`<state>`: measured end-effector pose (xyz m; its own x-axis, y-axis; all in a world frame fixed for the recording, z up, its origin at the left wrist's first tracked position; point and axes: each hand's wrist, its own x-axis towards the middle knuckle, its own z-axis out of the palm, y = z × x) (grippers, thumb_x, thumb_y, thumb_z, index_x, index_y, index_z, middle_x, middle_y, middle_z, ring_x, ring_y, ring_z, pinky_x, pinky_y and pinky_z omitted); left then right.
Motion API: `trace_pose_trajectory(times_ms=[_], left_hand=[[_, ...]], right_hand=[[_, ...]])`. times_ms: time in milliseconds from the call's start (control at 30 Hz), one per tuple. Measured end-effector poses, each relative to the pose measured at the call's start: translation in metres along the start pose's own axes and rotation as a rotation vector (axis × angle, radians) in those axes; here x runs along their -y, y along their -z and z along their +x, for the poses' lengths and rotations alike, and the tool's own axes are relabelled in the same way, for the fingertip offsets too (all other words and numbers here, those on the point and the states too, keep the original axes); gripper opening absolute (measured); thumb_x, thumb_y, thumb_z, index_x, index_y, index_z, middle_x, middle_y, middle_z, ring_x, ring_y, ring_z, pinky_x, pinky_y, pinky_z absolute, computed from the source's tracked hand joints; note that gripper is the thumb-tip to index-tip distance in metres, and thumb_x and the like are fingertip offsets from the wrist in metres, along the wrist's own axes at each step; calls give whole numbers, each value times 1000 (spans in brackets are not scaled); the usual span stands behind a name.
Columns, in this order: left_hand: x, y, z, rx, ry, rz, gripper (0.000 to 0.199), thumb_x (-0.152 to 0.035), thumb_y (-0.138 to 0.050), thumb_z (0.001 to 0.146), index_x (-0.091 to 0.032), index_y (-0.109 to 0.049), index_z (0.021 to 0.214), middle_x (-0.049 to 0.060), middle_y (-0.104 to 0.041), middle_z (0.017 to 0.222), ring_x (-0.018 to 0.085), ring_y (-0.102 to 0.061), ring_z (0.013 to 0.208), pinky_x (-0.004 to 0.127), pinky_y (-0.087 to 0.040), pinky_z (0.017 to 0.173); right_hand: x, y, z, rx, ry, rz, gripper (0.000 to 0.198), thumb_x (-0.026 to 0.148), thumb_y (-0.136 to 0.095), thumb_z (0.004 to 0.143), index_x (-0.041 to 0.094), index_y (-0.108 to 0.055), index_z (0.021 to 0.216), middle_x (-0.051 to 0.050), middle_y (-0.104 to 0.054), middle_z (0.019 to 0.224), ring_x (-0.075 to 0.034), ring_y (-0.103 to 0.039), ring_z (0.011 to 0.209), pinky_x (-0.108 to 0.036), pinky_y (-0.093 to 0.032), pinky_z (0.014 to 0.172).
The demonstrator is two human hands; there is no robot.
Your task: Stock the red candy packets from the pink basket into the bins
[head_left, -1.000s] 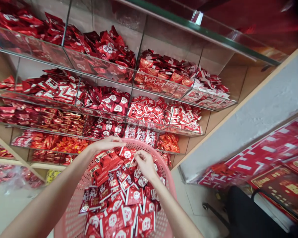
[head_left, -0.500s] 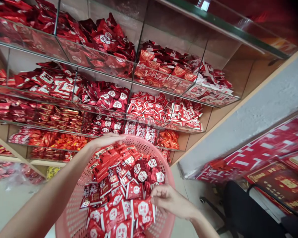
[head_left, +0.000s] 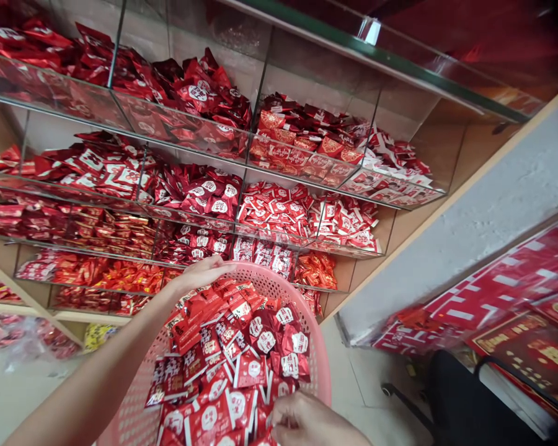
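A pink perforated plastic basket (head_left: 323, 365) holds many small red and dark-red wrapped packets (head_left: 209, 418) with white printed labels. My left hand (head_left: 207, 272) is closed over the basket's far rim, the forearm crossing its left side. Low on the right side of the basket, my right hand (head_left: 311, 421) has its fingers curled down among the packets. Its fingertips are at the packets, and what lies between them is hidden. Brighter red packets (head_left: 198, 313) lie together at the far left inside the basket, beside dark-red ones (head_left: 263, 331) with round white labels.
Glass-fronted shelves (head_left: 181, 139) filled with red packets rise ahead. A grey wall (head_left: 469, 229) slopes along the right, with red printed packaging (head_left: 497, 279) against it. A black chair (head_left: 465, 396) stands at lower right. Plastic bags (head_left: 32, 344) sit on the floor at left.
My right hand has moved down and nearer to me inside the basket, away from the packet at its fingertips. My left hand stays on the rim. The view has tilted slightly up.
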<state>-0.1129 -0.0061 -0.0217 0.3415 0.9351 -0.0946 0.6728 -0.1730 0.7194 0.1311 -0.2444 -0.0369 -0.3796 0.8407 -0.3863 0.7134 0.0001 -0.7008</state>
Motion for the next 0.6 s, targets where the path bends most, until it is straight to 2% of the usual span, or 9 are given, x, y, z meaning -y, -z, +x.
trace_pose_trajectory(times_ms=[200, 300, 367, 433, 533, 600], left_hand=[[-7, 2, -5, -57, 60, 57, 64, -70, -40, 68, -26, -51, 113, 5, -62, 111, 24, -57, 95, 31, -43, 79], [-12, 4, -7, -29, 71, 111, 66, -73, -39, 67, -28, -52, 114, 6, -58, 118, 27, -53, 105, 36, -40, 87], [-13, 5, -8, -21, 84, 131, 66, -74, -37, 67, -31, -51, 115, 5, -56, 121, 28, -51, 109, 39, -38, 91], [-14, 6, -9, -25, 93, 144, 66, -75, -37, 67, -33, -50, 115, 4, -55, 122, 29, -50, 110, 42, -37, 92], [-14, 7, -11, -27, 93, 164, 66, -76, -35, 67, -33, -51, 114, 3, -56, 121, 29, -51, 109, 43, -37, 92], [-16, 8, -11, -21, 86, 174, 67, -76, -35, 66, -32, -52, 113, 4, -57, 119, 29, -51, 108, 40, -38, 90]], right_hand=[[5, 2, 0, -24, 47, -112, 17, 12, -50, 70, 17, -67, 70, 1, -63, 67, -9, -52, 60, -17, -33, 55], [9, 11, -4, -129, 35, -123, 17, 22, -49, 77, 17, -64, 68, 0, -63, 67, -11, -52, 61, -18, -34, 55], [5, 17, -6, -300, 28, -42, 23, 30, -45, 82, 17, -62, 73, -1, -62, 67, -11, -53, 61, -19, -37, 57], [-7, 19, -9, -557, 1, 132, 28, 38, -42, 84, 17, -60, 83, -3, -62, 73, -13, -55, 66, -20, -41, 62], [-36, 12, -11, -956, -125, 424, 43, 51, -48, 78, 15, -53, 102, -8, -63, 89, -17, -59, 77, -23, -46, 65], [-53, -1, -10, -1116, -236, 568, 57, 56, -55, 70, 15, -50, 108, -11, -62, 98, -20, -60, 79, -25, -49, 62]])
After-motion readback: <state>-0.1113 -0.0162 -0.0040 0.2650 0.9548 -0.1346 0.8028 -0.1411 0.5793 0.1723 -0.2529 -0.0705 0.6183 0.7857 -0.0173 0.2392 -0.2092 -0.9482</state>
